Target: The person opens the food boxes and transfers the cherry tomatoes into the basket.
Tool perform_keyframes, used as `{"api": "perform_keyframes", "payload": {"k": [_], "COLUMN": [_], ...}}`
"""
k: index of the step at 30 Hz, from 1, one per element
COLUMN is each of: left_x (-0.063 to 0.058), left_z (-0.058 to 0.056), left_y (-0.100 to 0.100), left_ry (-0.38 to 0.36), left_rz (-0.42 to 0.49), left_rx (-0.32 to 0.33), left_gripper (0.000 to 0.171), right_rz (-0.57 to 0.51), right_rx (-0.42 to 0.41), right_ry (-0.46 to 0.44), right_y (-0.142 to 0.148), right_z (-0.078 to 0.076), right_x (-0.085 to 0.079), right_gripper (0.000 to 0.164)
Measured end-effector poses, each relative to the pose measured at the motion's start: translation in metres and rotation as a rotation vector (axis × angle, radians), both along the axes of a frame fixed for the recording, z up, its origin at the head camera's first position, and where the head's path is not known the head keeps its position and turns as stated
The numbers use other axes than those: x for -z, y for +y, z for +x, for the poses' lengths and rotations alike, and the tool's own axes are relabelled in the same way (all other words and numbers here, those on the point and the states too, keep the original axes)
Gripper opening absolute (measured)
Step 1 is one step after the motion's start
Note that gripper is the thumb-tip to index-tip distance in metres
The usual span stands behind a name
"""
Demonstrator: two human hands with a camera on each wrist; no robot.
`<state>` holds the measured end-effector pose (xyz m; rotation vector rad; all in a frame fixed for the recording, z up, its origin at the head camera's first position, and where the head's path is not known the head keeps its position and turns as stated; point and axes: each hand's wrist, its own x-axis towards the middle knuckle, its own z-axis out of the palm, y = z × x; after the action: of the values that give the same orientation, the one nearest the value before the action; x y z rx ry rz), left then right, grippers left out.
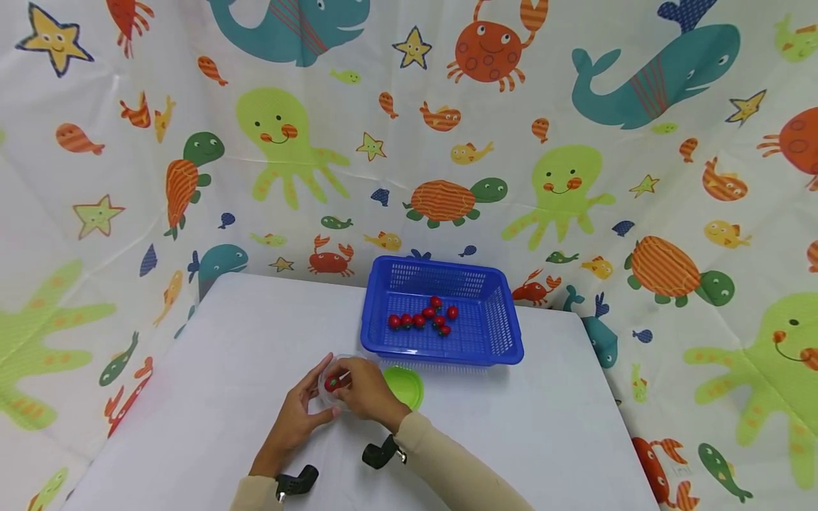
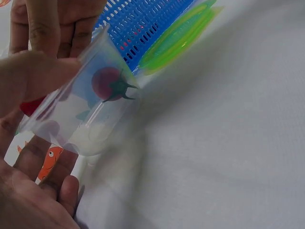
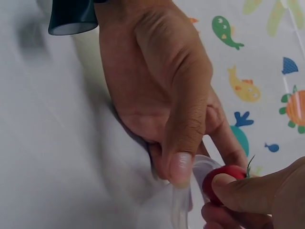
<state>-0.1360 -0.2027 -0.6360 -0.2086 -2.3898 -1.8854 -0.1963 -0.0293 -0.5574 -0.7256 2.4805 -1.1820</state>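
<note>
A clear plastic cup (image 2: 112,126) stands on the white table. My left hand (image 1: 297,414) holds it by the side, its thumb pressing near the rim in the right wrist view. Over the cup's mouth, my right hand (image 1: 369,390) pinches a red cherry tomato (image 3: 234,170) with a green stem between thumb and fingers. Through the cup's wall, a cherry tomato (image 2: 106,82) with a green calyx shows inside; other reddish shapes there are blurred. The green lid (image 1: 409,387) lies just right of the cup, partly behind my right wrist.
Behind the lid stands a blue plastic basket (image 1: 441,353) with several cherry tomatoes (image 1: 429,312) on its floor. White table surface (image 1: 530,426) extends to the right and left. A sea-animal patterned curtain (image 1: 396,206) hangs along the table's back and sides.
</note>
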Motion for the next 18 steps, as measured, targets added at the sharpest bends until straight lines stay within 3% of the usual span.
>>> {"api": "perform_keyframes", "payload": {"k": [18], "left_x": [0.001], "left_z": [0.006], "left_y": [0.005], "left_ry": [0.019], "left_rz": [0.052], "left_rx": [0.012], "left_gripper": [0.093], "right_rz": [-0.152], "right_rx": [0.013], "right_ry": [0.012], "right_y": [0.021], "right_z": [0.009], "right_x": [-0.034], "right_gripper": [0.031]}}
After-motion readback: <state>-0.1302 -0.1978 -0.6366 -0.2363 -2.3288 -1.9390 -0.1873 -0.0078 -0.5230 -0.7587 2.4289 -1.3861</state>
